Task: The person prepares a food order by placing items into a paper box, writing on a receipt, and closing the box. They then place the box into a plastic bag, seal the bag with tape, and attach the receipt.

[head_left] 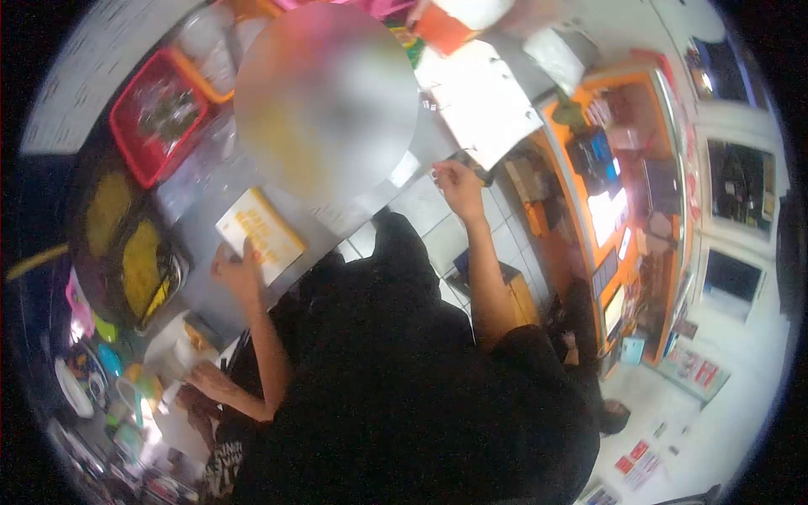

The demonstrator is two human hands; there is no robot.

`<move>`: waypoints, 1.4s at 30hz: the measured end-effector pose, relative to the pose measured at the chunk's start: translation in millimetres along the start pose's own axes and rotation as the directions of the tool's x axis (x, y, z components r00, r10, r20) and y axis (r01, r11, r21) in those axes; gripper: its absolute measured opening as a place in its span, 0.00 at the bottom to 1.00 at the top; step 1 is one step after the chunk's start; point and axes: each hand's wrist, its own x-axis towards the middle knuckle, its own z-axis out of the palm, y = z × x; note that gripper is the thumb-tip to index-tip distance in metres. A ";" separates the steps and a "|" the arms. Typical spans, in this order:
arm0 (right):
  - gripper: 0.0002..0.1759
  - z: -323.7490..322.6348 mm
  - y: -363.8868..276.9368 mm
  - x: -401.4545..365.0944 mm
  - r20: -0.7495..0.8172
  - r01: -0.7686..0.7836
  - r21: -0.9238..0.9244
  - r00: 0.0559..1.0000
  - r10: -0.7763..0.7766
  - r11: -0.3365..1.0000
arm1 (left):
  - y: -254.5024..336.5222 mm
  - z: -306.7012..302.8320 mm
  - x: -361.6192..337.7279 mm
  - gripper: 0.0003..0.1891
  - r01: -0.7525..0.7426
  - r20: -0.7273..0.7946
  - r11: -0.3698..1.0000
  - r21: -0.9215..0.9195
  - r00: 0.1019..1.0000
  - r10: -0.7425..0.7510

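My left hand (pixel 236 271) grips the near edge of a flat yellow and white packet (pixel 263 229) that lies on the grey counter (pixel 198 210). My right hand (pixel 459 183) is raised further right, with its fingers pinched on a small dark item (pixel 473 166) beside a white sheet of paper (pixel 484 101). What the item is cannot be made out. My black clothing fills the lower middle of the view. A blurred round patch covers the area above the packet.
A red tray (pixel 135 126) with greens sits far left. Dark pans of yellow food (pixel 139 265) stand beside it. Another hand (pixel 202 379) rests by cups and small bowls (pixel 101 370) at lower left. An orange counter (pixel 640 210) with screens runs along the right.
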 end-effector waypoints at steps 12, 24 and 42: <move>0.12 -249.5 36.1 120.5 -0.324 0.044 -0.064 0.944 -0.062 0.997 | 127.9 -48.6 -58.7 0.18 0.346 0.669 0.742 -0.574 0.721 0.181; 0.13 -476.3 95.2 345.3 -0.126 0.250 -0.358 0.942 -0.312 0.900 | 202.2 82.6 -143.0 0.13 0.274 0.971 0.956 0.103 0.183 -0.157; 0.08 -351.6 207.3 448.7 -0.200 -0.015 -0.622 0.970 -0.140 0.783 | 268.6 79.1 -167.2 0.15 0.128 0.947 0.976 0.178 0.246 -0.205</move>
